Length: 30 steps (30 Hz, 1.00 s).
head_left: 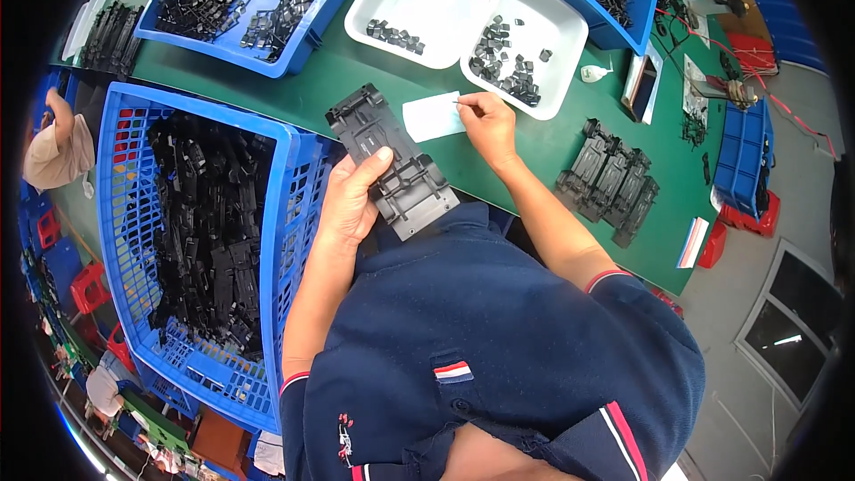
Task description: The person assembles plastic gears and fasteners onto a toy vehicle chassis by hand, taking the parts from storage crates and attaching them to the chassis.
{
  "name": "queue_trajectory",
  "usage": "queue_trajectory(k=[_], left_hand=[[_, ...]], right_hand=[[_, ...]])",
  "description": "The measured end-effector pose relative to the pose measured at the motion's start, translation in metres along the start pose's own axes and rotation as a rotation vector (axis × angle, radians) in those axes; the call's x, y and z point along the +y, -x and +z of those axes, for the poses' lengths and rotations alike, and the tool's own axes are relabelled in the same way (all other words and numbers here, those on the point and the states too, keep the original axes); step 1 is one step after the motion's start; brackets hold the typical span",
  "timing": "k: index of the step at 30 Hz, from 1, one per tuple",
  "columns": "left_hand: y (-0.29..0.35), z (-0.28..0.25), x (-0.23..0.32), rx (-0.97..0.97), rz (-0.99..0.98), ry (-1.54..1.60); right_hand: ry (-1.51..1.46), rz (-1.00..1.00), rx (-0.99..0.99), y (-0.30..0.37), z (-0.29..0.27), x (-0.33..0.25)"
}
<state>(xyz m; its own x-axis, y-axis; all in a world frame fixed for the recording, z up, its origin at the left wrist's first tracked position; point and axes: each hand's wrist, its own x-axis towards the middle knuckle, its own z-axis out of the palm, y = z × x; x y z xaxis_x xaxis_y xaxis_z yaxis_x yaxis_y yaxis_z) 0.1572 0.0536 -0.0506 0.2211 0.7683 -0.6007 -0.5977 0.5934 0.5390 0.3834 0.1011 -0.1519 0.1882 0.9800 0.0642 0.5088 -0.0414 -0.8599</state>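
My left hand (353, 193) is closed round the side of a black plastic chassis plate (392, 158), its thumb lying across the top face. The plate is tilted and held in front of my chest, over the table's near edge. My right hand (489, 127) is pinched at the fingertips over a pale blue sheet (435, 117) on the table. A tiny dark tip shows at those fingertips, too small to name. To the right of that hand, several similar black chassis plates (608, 180) lie side by side on the green table (534, 147).
Two white trays (378, 0) with small black pieces stand beyond my hands. Blue bins (307, 44) of black parts flank them. On my left is a tall blue crate (283, 240) full of black parts. A small white bottle (595, 73) stands at the right. Other people are far left.
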Motion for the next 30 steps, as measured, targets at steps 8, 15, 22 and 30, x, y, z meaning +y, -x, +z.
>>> queue_trajectory(k=[8,15,22,30], left_hand=[[-0.015,-0.004,-0.017,0.041,0.251,-0.341],[-0.022,-0.002,-0.021,0.057,0.309,-0.397],[-0.015,-0.015,-0.021,0.114,0.324,-0.401],[-0.015,-0.019,-0.028,0.103,0.302,-0.418]], right_hand=[[-0.812,0.712,-0.081,-0.006,-0.025,-0.063],[-0.820,0.655,-0.122,-0.003,-0.029,-0.077],[0.068,0.042,-0.089,-0.004,-0.027,-0.036],[0.504,-0.048,-0.221,-0.016,0.004,-0.013]])
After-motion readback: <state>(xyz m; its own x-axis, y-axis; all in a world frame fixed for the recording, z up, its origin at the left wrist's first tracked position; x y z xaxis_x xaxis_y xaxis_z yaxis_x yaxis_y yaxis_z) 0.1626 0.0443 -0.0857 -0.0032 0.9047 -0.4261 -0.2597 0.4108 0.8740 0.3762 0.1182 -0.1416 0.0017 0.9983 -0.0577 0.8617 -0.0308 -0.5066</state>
